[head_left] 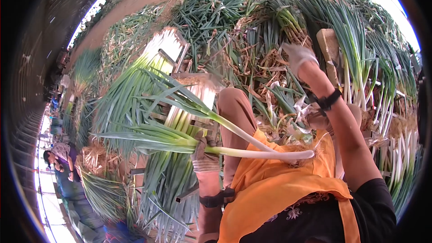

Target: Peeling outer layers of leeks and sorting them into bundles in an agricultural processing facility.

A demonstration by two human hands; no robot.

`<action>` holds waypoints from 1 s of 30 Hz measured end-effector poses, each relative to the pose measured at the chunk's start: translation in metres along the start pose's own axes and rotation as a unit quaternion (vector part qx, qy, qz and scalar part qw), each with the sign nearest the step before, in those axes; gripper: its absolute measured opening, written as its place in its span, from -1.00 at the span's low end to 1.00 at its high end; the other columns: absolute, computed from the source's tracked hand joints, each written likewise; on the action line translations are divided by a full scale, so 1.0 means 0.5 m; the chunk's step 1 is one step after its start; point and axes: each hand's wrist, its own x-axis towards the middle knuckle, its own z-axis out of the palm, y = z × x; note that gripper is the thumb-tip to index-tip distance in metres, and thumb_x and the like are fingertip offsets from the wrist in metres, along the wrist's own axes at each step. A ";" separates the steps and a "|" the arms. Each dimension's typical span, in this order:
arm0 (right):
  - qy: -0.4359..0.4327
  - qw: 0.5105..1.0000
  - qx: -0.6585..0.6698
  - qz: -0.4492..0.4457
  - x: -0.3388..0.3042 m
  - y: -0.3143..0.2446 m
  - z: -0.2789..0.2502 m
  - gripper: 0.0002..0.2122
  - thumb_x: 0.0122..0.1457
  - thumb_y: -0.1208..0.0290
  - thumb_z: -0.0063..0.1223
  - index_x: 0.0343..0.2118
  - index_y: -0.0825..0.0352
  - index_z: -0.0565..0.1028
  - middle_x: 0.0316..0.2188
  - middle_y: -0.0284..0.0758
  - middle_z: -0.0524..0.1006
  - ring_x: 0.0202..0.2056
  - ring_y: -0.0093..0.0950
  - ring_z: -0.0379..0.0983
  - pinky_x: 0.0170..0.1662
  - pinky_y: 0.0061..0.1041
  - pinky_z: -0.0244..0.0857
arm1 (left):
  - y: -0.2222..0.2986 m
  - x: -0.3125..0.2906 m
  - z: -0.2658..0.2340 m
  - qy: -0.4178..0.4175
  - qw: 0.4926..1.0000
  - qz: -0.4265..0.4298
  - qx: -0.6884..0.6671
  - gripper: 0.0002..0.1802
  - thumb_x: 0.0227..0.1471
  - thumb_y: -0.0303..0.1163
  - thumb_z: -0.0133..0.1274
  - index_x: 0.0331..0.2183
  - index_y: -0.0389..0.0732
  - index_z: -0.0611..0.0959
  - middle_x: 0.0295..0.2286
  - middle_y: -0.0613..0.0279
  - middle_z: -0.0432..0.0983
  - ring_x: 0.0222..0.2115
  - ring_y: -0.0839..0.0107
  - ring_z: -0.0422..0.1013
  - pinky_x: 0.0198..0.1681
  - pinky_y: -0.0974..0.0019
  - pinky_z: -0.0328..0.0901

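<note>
My left hand, in a dirty work glove, is closed around a long leek just below its green leaves. Its white shaft lies across the orange apron, roots toward the right. A second leek slants across just above that hand, its lower end meeting the first; whether the fingers hold it too, I cannot tell. My right hand, in a pale glove, is stretched out over dry trimmed leaves, beside a wooden block. Motion blurs its fingers.
Left of my knee, leeks with white shafts lie in a metal frame. Untrimmed leeks are heaped at the right. A pile of green leaves rises ahead. Another person is at the far left by bundled leeks.
</note>
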 end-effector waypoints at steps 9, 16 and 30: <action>-0.290 0.905 0.220 -0.221 -0.215 -0.227 0.147 -0.68 -0.02 0.10 0.01 -0.35 0.25 0.55 -0.51 -0.16 0.52 -0.46 -0.25 0.45 -0.35 -0.40 0.31 | -0.033 0.021 -0.010 0.036 0.998 -0.051 -0.013 -0.71 -0.04 -0.40 0.01 -0.22 -0.25 0.42 -0.55 0.26 0.34 -0.51 0.41 0.29 -0.37 0.31 0.25; -0.319 0.890 0.284 -0.159 -0.251 -0.240 0.147 -0.68 0.00 0.20 -0.09 -0.29 0.32 0.52 -0.46 -0.13 0.52 -0.42 -0.29 0.47 -0.30 -0.39 0.31 | -0.038 0.058 -0.013 -0.041 0.984 -0.027 0.173 -0.65 -0.03 -0.28 0.05 -0.21 -0.26 0.44 -0.44 0.18 0.43 -0.37 0.36 0.37 -0.25 0.30 0.29; -0.413 0.713 0.544 -0.159 -0.307 -0.089 0.181 -0.39 0.04 0.02 0.02 0.05 0.36 0.22 -0.28 -0.31 0.46 -0.26 -0.47 0.37 -0.20 -0.44 0.29 | -0.093 0.218 -0.013 0.080 0.932 -0.190 0.298 -0.49 -0.04 0.04 0.01 -0.15 -0.12 0.42 -0.32 0.20 0.48 -0.44 0.28 0.43 -0.52 0.20 0.35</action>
